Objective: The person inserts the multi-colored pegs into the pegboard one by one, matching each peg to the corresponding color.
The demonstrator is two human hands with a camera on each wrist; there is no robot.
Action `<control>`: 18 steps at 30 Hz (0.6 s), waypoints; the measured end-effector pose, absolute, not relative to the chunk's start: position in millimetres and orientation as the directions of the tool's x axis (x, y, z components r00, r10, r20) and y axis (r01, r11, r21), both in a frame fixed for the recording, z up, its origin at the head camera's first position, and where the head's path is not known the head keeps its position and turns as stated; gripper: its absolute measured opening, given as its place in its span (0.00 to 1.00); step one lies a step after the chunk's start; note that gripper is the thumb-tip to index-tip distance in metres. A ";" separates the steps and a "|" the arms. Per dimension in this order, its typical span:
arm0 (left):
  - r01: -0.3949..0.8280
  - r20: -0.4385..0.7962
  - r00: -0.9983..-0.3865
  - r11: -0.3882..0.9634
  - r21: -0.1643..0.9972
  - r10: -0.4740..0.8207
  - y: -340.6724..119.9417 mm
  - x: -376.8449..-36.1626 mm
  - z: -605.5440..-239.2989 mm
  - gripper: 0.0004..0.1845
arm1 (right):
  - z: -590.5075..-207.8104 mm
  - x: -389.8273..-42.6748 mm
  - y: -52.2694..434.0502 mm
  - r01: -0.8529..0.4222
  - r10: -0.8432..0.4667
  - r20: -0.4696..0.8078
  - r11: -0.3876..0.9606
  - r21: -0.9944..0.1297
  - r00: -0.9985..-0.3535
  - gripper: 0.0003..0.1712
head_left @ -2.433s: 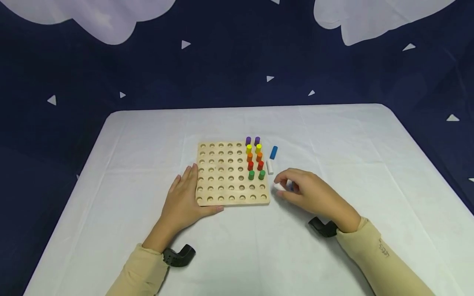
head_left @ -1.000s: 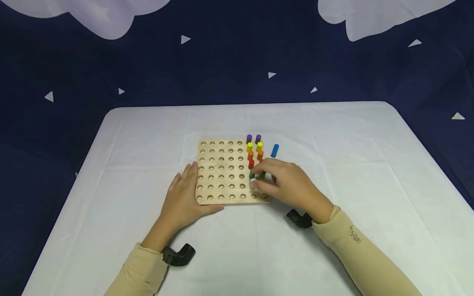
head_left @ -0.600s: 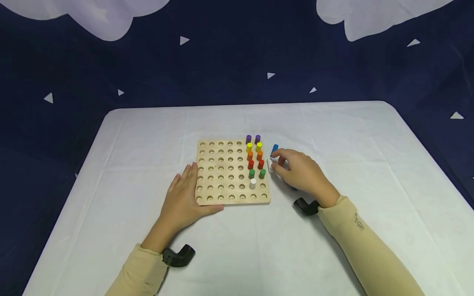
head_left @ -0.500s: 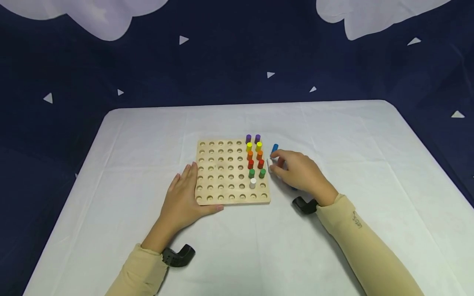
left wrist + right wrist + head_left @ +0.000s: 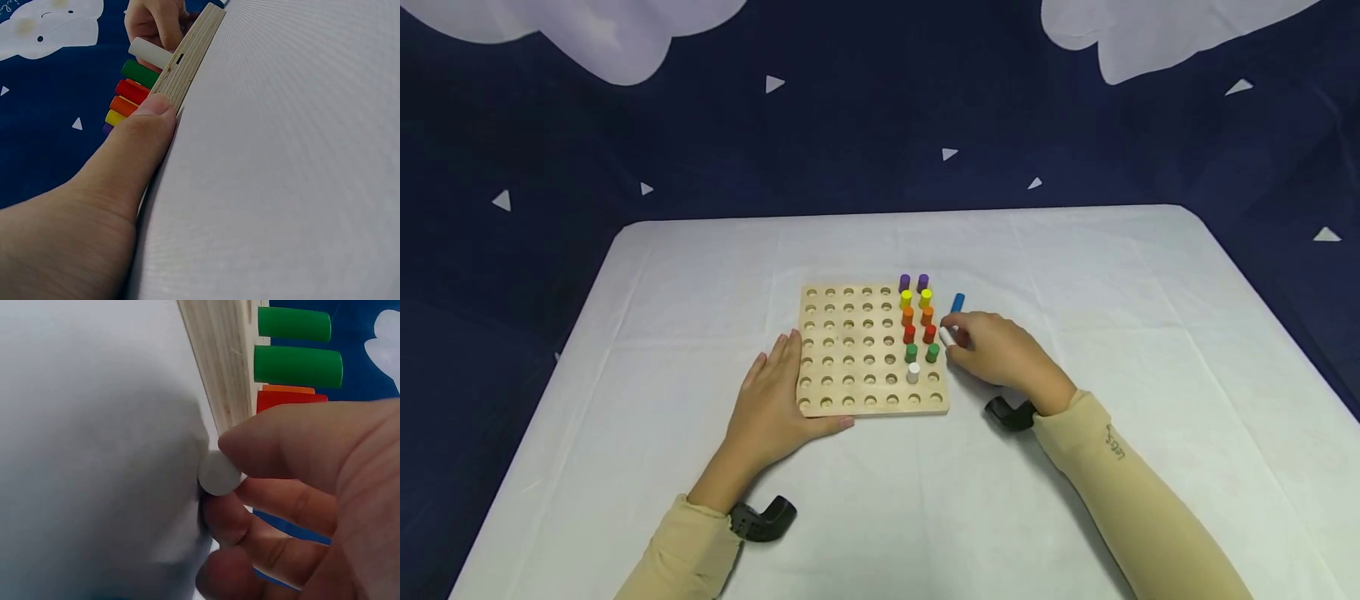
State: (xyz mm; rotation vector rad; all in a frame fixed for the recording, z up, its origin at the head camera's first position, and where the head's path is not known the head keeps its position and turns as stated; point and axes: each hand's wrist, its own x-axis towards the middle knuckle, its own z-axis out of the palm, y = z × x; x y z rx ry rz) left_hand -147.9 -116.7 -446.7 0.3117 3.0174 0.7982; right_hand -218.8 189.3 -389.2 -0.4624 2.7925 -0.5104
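Observation:
A wooden pegboard point(image 5: 850, 354) lies on the white table. Two columns of pegs stand at its right side: purple point(image 5: 913, 282), yellow, orange, red and green point(image 5: 932, 352) pairs, with one white peg point(image 5: 913, 372) in front of the left green one. My right hand point(image 5: 992, 350) pinches a second white peg point(image 5: 947, 336) point(image 5: 219, 473) just off the board's right edge. A blue peg point(image 5: 957, 302) lies on the cloth beyond it. My left hand point(image 5: 771, 404) lies flat against the board's left front corner, its thumb point(image 5: 147, 125) along the front edge.
The white tablecloth point(image 5: 1075, 275) covers the table, with a dark blue backdrop behind. Another blue peg shows under my right hand's fingers in the right wrist view point(image 5: 281, 528). Black wrist mounts point(image 5: 763, 517) sit at both cuffs.
My right hand set a white peg into the board in front of the green ones, then moved right and back and took hold of the second white peg. The left hand stayed put.

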 end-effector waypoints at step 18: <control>0.197 0.042 -0.978 0.848 0.492 0.203 -117.3 -147.0 -444.0 0.78 | -385.8 -188.4 200.4 -0.325 -0.354 0.043 0.796 -0.510 -0.934 0.12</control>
